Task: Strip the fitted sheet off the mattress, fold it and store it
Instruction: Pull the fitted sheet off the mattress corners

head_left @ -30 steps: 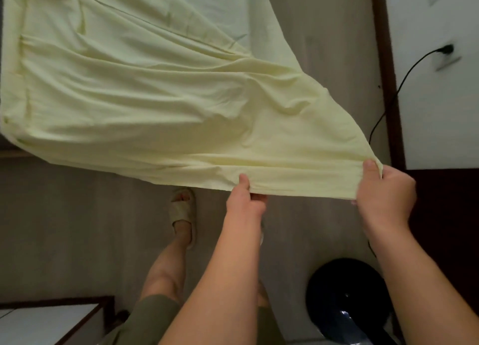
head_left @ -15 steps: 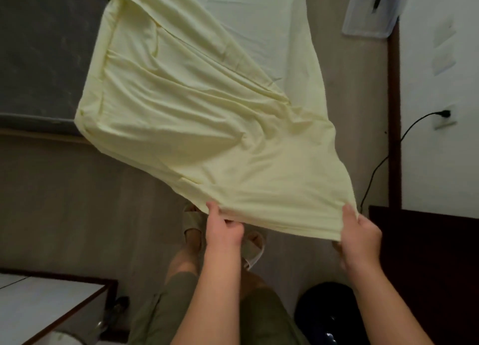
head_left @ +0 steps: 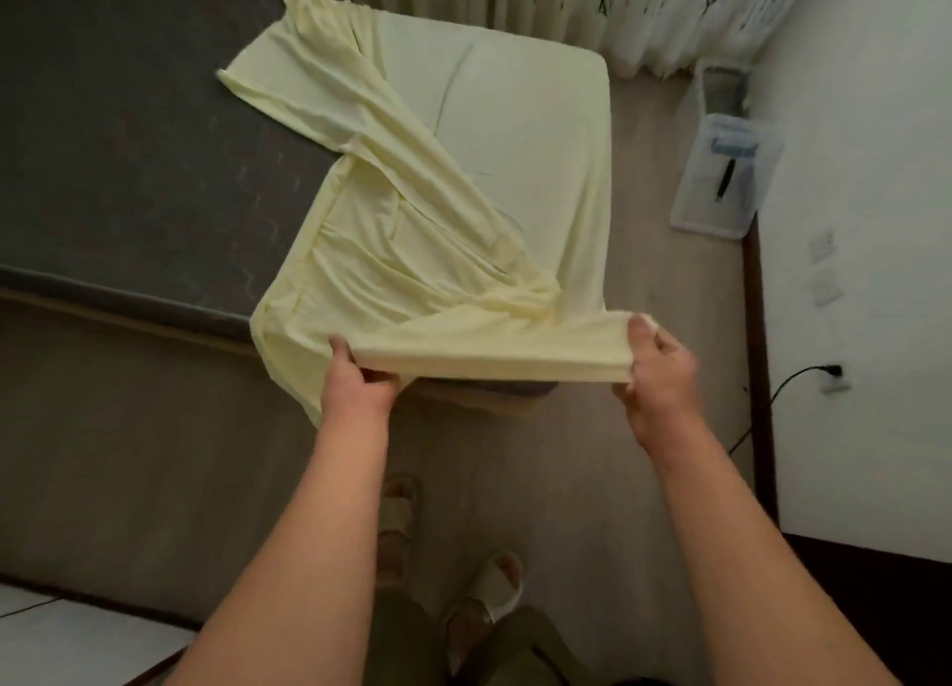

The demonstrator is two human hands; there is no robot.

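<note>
Gripping fitted sheet (head_left: 412, 253) edge, left hand (head_left: 358, 381), right hand (head_left: 657, 371), over mattress (head_left: 129, 160)

The sheet (head_left: 412, 253) is plain pale yellow. The mattress (head_left: 129, 144) under it is dark grey with faint pinkish zigzag lines. Beyond the mattress, the curtain (head_left: 592, 5) is white with black branch shapes. Right of the mattress, the floor (head_left: 659, 283) is beige-brown with faint wood grain, the bin (head_left: 706, 227) is clear with a blue mark, and the wall (head_left: 876, 222) is white above dark brown skirting (head_left: 756, 325). The cable (head_left: 796, 374) is black. On the near side of the mattress, the sandals (head_left: 494, 587) are cream and the shorts (head_left: 515, 649) olive green.
</note>
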